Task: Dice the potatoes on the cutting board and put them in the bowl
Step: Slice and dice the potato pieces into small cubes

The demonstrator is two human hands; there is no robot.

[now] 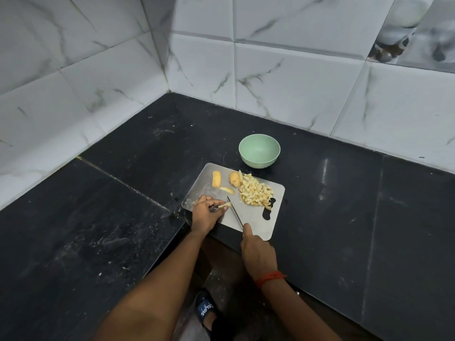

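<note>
Sandalled foot [204, 309] at the bottom edge, both forearms reaching up from there to the desk [344, 205].

Right hand [257, 252] is wrapped round a knife [235, 213] handle, forefinger along the top. The blade is angled across the cutting board [253, 223], tip just beside the left fingertips. Red thread [269, 278] on that wrist.

Left hand [205, 212] is curled, fingertips pinching a potato strip [224, 205] flat against the board. The strip pokes out to the right, toward the blade.

Other potato on the board:
- diced pile [256, 193] on the right side, near the cut-out handle
- two bigger uncut pieces [216, 178] at the far edge, one touching the pile
- a thin slice [227, 190] just in front of them

Green bowl [258, 164] sits just beyond the far edge of the board, empty, well apart from both hands.

Handling guess: peeled raw potato is firm but wet and starchy, so it is likely to slip under the fingers. The strip is light and narrow. Hold it from the end away from the blade, fingertips tucked. The dice are small and loose, so it is better to scoop them or scrape them off than to pick them up singly. The board looks smooth and may slide on the polished desk.
</note>
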